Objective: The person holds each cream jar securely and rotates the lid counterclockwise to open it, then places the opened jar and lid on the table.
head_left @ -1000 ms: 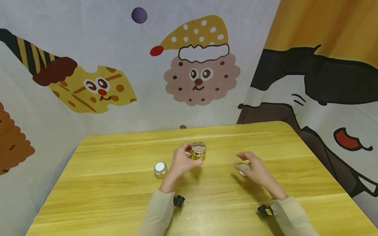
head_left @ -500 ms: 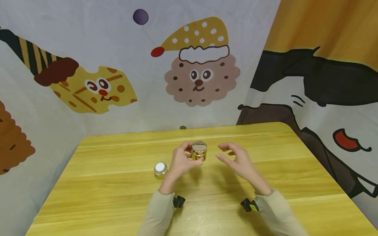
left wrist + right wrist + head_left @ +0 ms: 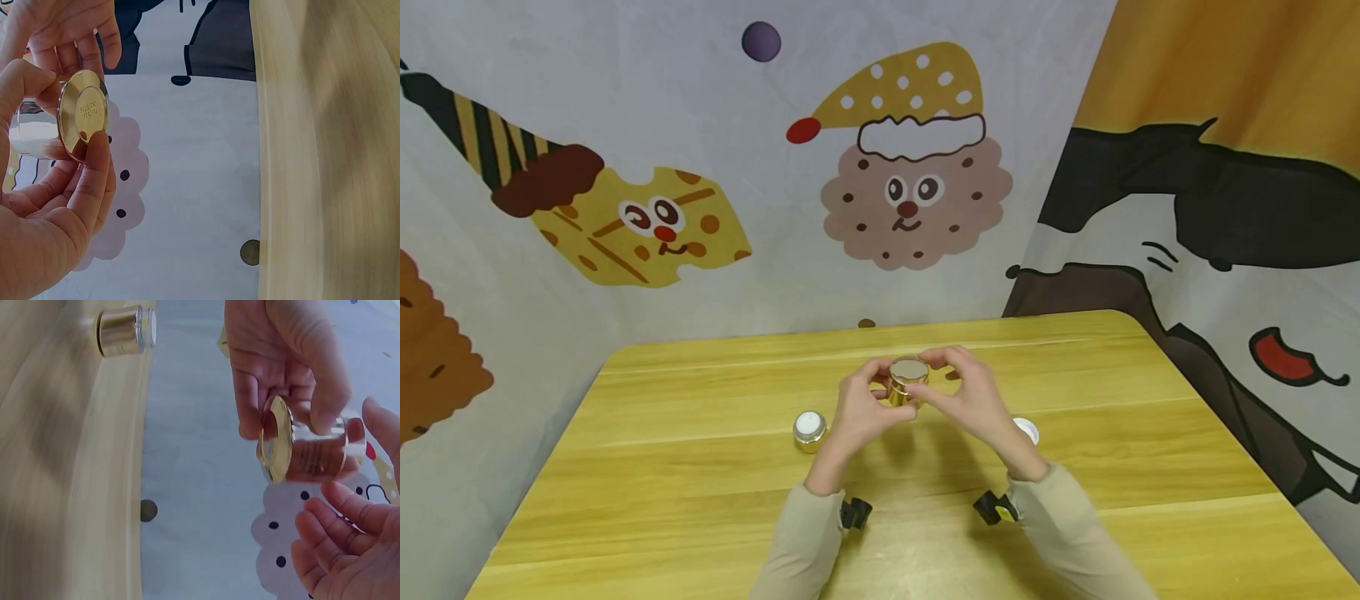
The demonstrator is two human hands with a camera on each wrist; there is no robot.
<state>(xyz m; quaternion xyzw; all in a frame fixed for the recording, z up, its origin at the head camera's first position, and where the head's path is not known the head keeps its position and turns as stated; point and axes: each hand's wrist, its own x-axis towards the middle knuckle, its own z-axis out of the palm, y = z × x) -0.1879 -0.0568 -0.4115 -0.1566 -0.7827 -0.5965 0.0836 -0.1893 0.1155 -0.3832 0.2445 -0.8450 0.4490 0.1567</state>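
Observation:
A gold jar with a flat, shiny lid [image 3: 909, 370] is held upright above the table by my left hand [image 3: 859, 408], thumb and fingers round its lower part. Stamped characters show on the jar's base [image 3: 90, 111] in the left wrist view. My right hand [image 3: 968, 402] is close at the lid, thumb in front and fingers behind. The right wrist view shows that hand's fingers [image 3: 340, 540] spread a little apart from the jar [image 3: 315, 456]. To the left, a second gold jar [image 3: 809, 432] stands lidless, with a silver neck and white top.
A round white-faced piece [image 3: 1027, 430] lies on the table, partly hidden by my right wrist. The wood-grain table [image 3: 700, 500] has its far edge against a wall cloth [image 3: 760, 167] printed with cartoon figures.
My right hand has moved left from above the white-faced piece to the lid of the held jar. My left hand keeps holding the jar in nearly the same place.

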